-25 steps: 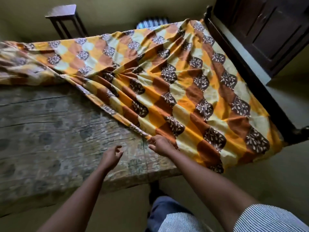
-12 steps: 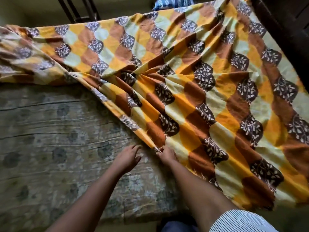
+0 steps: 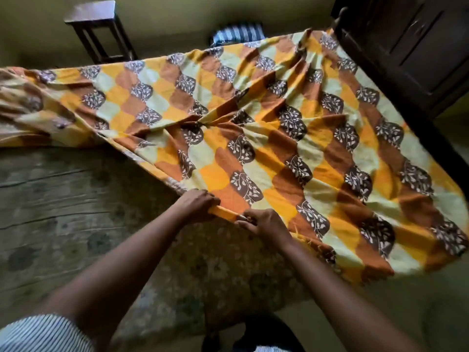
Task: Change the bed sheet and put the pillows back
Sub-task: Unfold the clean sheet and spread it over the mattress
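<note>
The sheet point(image 3: 291, 138), scalloped in orange, brown and cream, lies rumpled across the mattress's point(image 3: 76, 212) far side and right end. The left hand point(image 3: 196, 205) and right hand point(image 3: 264, 224) pinch its near hem with curled fingers. A stool point(image 3: 97, 29) and striped cloth point(image 3: 237, 33) sit beyond the far edge, a dark headboard point(image 3: 411, 41) at the right.

Arms reach forward, left hand point(image 3: 196, 204) and right hand point(image 3: 264, 223) adjacent, fingers point(image 3: 206, 196) gripping.

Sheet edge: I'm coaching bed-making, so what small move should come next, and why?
Probably draw the sheet leftward across the mattress: the left hand and right hand both grip its near edge, it lies bunched diagonally, and the mattress's left part is uncovered.
</note>
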`<state>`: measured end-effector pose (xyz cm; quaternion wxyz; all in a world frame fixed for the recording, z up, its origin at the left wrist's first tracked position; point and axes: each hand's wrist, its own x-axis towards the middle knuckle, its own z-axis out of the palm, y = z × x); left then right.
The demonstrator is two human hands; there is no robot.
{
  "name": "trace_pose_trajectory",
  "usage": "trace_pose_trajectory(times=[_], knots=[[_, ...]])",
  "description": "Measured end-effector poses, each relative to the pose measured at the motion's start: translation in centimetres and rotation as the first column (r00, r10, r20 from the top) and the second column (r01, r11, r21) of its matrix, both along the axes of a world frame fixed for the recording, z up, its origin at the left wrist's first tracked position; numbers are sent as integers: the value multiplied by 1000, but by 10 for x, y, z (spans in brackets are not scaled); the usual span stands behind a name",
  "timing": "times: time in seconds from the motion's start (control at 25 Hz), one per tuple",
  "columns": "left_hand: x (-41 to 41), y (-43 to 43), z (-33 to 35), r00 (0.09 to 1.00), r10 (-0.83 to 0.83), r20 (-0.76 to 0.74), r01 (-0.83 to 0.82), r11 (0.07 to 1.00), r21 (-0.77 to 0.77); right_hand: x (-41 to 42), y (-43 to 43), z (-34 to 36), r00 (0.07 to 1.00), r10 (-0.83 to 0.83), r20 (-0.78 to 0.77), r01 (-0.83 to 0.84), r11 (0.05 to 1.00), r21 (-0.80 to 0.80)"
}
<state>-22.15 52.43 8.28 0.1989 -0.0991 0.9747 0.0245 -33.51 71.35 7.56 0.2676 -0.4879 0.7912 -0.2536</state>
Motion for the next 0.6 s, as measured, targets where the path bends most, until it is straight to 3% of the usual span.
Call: trace_pose_trajectory(times=[0.12,0.32,0.44,0.52,0.56,0.6], knots=[[63,-21,17,998,55,-24,-56,998,-34,30,31,21,998,18,-55,-19,1000,-21],[173,-10,24,921,13,-389,3,999,41,81,75,30,997,4,-78,-4,1000,9],[228,32,13,909,175,-378,-124,980,155,110,100,28,990,32,-136,-19,996,90],[231,58,15,830,467,-305,-424,883,200,128,118,24,979,84,-183,-60,989,134],[242,71,5,815,558,-155,-523,825,215,136,127,20,977,110,-185,-82,985,151],[242,68,-22,690,724,-11,-672,647,361,144,136,16,977,127,-172,-99,981,166]])
